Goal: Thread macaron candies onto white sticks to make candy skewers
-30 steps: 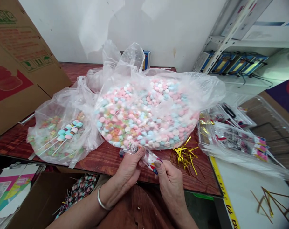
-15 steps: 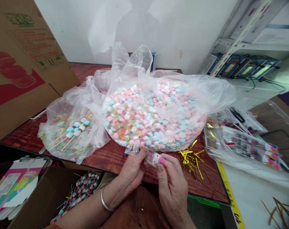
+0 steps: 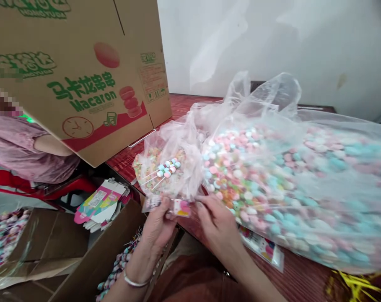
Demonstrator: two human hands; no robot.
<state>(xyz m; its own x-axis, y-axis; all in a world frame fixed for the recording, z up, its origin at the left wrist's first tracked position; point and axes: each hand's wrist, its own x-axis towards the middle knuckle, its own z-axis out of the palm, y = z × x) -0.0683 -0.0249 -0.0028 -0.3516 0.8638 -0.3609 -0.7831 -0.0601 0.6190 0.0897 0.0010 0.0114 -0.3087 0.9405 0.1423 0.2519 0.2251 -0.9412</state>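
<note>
A small clear plastic bag (image 3: 182, 208) with pink and yellow print is stretched between my hands, over the table's front edge. My left hand (image 3: 159, 233), a silver bangle on its wrist, grips the bag's left part between thumb and fingers. At its right end, my right hand (image 3: 220, 224) pinches the bag's edge. Just behind them several candy skewers (image 3: 168, 168) in blue, pink and white lie on a clear sack (image 3: 184, 142) of colourful gummy candies. A large clear sack (image 3: 306, 176) of pastel candies spreads to the right. Another printed bag (image 3: 262, 245) lies partly under it.
A tall cardboard carton (image 3: 96, 109) stands at the left. Below it are flattened printed boxes (image 3: 104, 201) and open cartons (image 3: 61, 233) with candy skewers. A co-worker's arm (image 3: 53, 144) shows behind the carton. Gold twist ties (image 3: 353, 287) lie at the lower right.
The view has swung left, bringing in more of the carton and a co-worker. My hands have moved left along the table with the bag, now nearer the gummy sack.
</note>
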